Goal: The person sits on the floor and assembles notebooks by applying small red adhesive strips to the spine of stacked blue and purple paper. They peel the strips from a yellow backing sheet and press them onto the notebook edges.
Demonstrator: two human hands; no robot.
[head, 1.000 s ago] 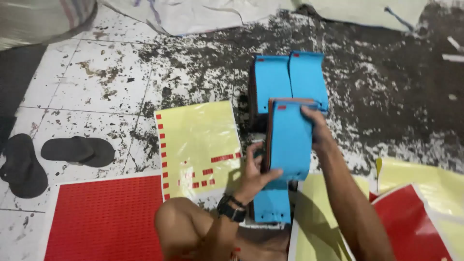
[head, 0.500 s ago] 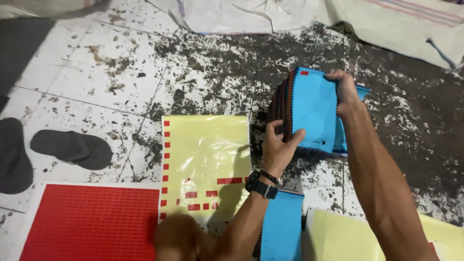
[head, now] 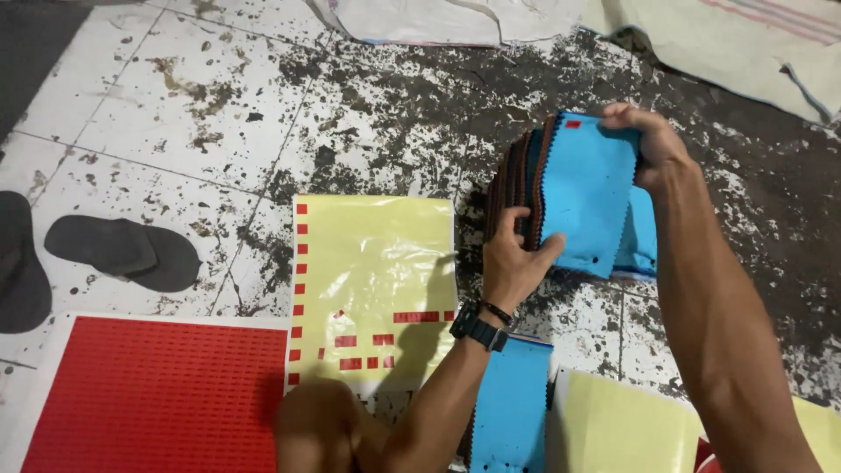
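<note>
A thick stack of fabric swatches [head: 585,193] with a bright blue piece on top is held up off the stained floor. My left hand [head: 515,254], with a black watch on its wrist, grips the stack's lower left edge, thumb on the blue face. My right hand [head: 646,144] pinches the top right corner. Dark and brown swatch edges show along the stack's left side. More blue fabric [head: 644,236] lies under the stack on the floor. Another blue strip [head: 510,407] lies near my left forearm.
A yellow sheet with small red stickers [head: 372,280] lies left of my left hand; a red dotted sheet [head: 149,394] is at bottom left. Black sandals [head: 123,250] rest at the left. More yellow sheets [head: 626,429] lie at bottom right, woven sacks [head: 727,44] at the top.
The swatch stack has been lifted from the near pile and carried up and to the right over the far blue pile. Both hands stayed on it.
</note>
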